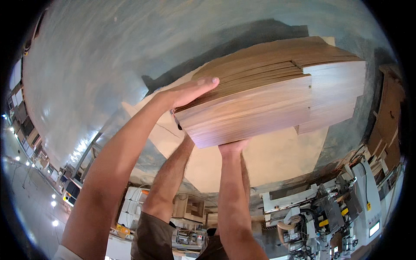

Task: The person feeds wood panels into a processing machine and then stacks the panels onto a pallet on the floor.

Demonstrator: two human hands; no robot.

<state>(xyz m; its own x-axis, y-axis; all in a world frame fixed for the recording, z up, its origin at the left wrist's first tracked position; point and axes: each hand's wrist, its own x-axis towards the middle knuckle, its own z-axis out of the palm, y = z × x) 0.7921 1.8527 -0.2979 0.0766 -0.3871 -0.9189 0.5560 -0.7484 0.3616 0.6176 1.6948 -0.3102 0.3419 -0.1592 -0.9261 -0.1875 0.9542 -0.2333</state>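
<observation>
A stack of thin wood-grain boards [247, 108] fills the middle, its light broad face tilted toward me. My left hand [190, 93] lies along the stack's upper left edge, its fingers stretched over the board edges and the thumb side up. Under the near lower edge, my right hand [234, 146] supports the boards; its fingers are mostly hidden beneath them. Against the right end, more boards of the same kind [333, 91] sit slightly offset, with a step between the two groups. A tan sheet [277, 160] lies on the floor below.
My legs [171, 184] in brown shorts stand close below the stack. At lower right is a machine [333, 216] with cables and a small lit screen. A brown panel [385, 117] leans at the right. Grey floor [99, 56] stretches out at upper left, and a metal frame [89, 149] stands at left.
</observation>
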